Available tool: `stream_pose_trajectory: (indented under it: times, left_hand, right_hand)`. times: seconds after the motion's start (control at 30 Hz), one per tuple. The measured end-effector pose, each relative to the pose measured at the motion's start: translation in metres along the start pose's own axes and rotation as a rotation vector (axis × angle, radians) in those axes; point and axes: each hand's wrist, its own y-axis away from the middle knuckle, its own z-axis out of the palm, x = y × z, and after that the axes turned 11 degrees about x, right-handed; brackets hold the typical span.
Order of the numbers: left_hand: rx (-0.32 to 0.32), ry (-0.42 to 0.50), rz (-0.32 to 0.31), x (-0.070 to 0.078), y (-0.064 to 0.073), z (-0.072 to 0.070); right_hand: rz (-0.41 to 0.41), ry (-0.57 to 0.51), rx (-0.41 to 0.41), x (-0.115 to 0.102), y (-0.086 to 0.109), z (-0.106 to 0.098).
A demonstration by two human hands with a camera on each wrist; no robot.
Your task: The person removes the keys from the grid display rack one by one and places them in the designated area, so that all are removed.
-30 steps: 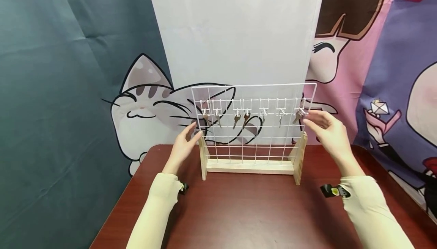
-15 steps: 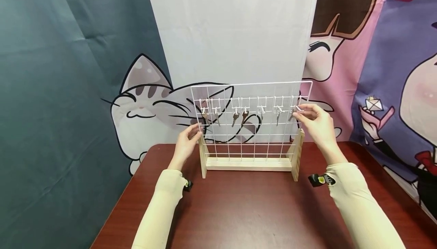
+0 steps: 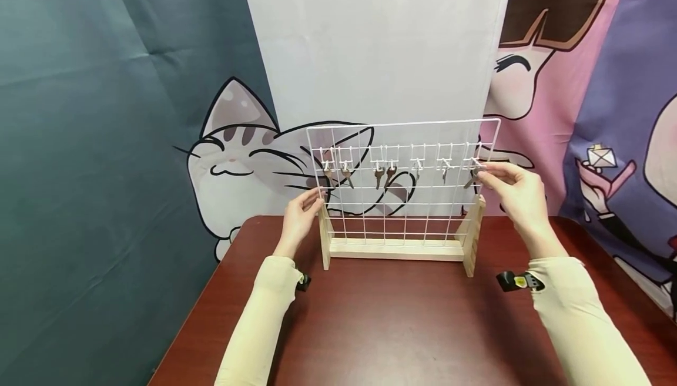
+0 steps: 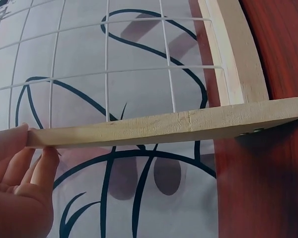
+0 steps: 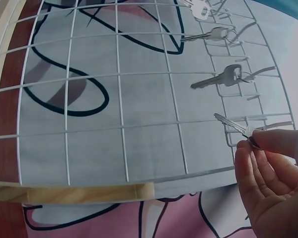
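Observation:
A white wire grid rack point(image 3: 402, 123) stands upright on a pale wooden base point(image 3: 396, 249). My left hand point(image 3: 300, 221) grips the upper end of its left wooden upright point(image 4: 139, 130), with thumb and fingers on opposite sides in the left wrist view. At the rightmost hook, my right hand point(image 3: 520, 201) pinches a silver key point(image 5: 232, 122) by its head between thumb and fingertips. The key's blade points away from the hand, and the fingers hide most of the head. Whether its ring is still on the hook point(image 5: 278, 126) cannot be told.
Several other keys point(image 3: 378, 177) hang from hooks along the same row, one silver key point(image 5: 223, 78) being nearest the held one. The rack stands on a reddish-brown table point(image 3: 391, 315). Behind it hangs a cloth backdrop point(image 3: 381, 45) with cartoon figures.
My right hand has closed its thumb and fingers on the rightmost key, and the key's blade has tilted. My left hand stays at the left upright. The head view has shifted slightly.

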Motion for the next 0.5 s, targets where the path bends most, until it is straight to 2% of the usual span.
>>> stream_pose_trajectory:
  times: [0.13, 0.27, 0.5]
  left_hand:
    - [-0.005, 0.004, 0.011, 0.001, -0.004, 0.003]
    - [-0.006, -0.002, 0.032, 0.003, -0.006, 0.002]
    - [-0.008, -0.07, 0.019, -0.001, -0.003, -0.001]
  right_hand:
    - [0.041, 0.016, 0.026, -0.004, 0.0, -0.008]
    - [0.075, -0.028, 0.047, -0.009, 0.001, -0.012]
    - [0.062, -0.134, 0.074, -0.018, 0.004, -0.019]
